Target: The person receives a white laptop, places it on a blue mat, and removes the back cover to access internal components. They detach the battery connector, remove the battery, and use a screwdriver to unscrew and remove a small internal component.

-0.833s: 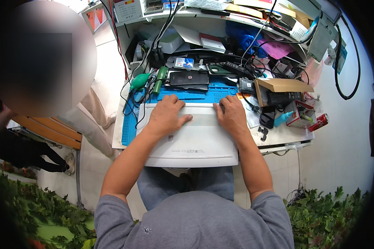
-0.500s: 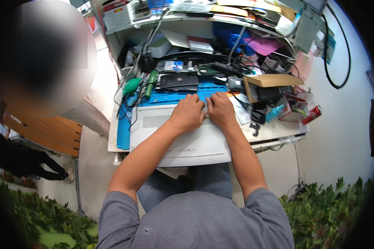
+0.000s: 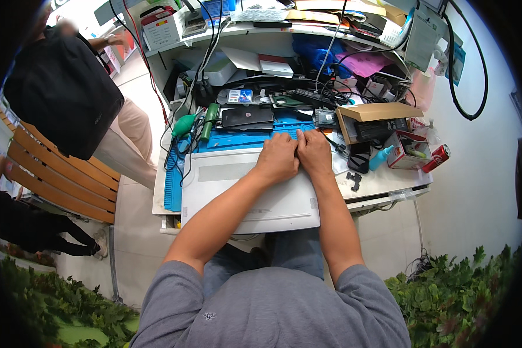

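A silver-white laptop (image 3: 217,188) lies underside up at the near edge of the bench, a long grey vent strip and small feet showing. My left hand (image 3: 279,158) and my right hand (image 3: 315,153) are close together at its far edge, right of the middle. Both have bent fingers closed over that edge, with the thumbs side by side; the fingertips are mostly hidden. Under the laptop and beyond it spreads a blue repair mat (image 3: 229,139). Just past my hands lies a black flat device (image 3: 247,118).
Left of the device are a green air blower (image 3: 184,125) and a green cylinder (image 3: 210,122). To the right stand an open cardboard box (image 3: 383,112), a light-blue bottle (image 3: 383,157) and a red can (image 3: 437,158). Cables hang at the left; a person in black (image 3: 64,95) stands there.
My hands have drawn together and shifted slightly right along the laptop's far edge. The person at the left has moved back and turned away from the bench.
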A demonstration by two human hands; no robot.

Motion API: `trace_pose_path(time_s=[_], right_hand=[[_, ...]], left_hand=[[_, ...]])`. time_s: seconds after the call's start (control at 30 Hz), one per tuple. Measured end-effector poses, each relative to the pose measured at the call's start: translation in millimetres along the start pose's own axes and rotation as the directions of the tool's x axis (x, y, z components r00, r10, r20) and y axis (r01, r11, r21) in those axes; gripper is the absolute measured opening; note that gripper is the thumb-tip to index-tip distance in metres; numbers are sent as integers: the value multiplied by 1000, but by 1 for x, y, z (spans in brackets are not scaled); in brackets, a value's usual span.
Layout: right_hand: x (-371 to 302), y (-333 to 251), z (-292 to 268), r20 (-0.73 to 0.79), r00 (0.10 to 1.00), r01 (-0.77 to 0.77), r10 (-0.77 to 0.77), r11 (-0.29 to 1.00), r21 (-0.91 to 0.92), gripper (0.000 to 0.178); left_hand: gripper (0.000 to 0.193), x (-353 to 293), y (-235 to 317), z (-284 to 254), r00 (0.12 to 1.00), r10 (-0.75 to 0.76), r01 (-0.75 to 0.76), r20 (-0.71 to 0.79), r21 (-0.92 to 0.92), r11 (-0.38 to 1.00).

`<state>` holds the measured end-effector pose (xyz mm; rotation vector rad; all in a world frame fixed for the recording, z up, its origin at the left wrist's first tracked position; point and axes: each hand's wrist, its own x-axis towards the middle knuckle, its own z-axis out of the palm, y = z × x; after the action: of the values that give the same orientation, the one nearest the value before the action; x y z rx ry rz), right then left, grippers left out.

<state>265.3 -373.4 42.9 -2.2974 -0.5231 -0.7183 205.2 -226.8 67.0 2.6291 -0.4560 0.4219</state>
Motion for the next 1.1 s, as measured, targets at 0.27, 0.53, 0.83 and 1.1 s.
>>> trace_pose_path(time_s=[0.27, 0.53, 0.83, 1.1], right_hand=[[2, -2, -3, 72, 990, -123, 124, 992, -8, 50], [16, 1, 3, 160, 971, -169, 178, 983, -68, 58], [31, 7, 5, 292, 916, -262, 277, 961, -88, 70], [46, 8, 5, 427, 822, -364, 377, 924, -115, 76]], left_hand=[[24, 4, 3, -1, 999, -6, 5, -38, -21, 1000], [21, 12, -6, 9, 998, -23, 18, -53, -89, 996], [18, 16, -5, 7, 997, -74, 70, -23, -134, 988], [20, 17, -5, -1, 995, -103, 104, 12, -140, 985]])
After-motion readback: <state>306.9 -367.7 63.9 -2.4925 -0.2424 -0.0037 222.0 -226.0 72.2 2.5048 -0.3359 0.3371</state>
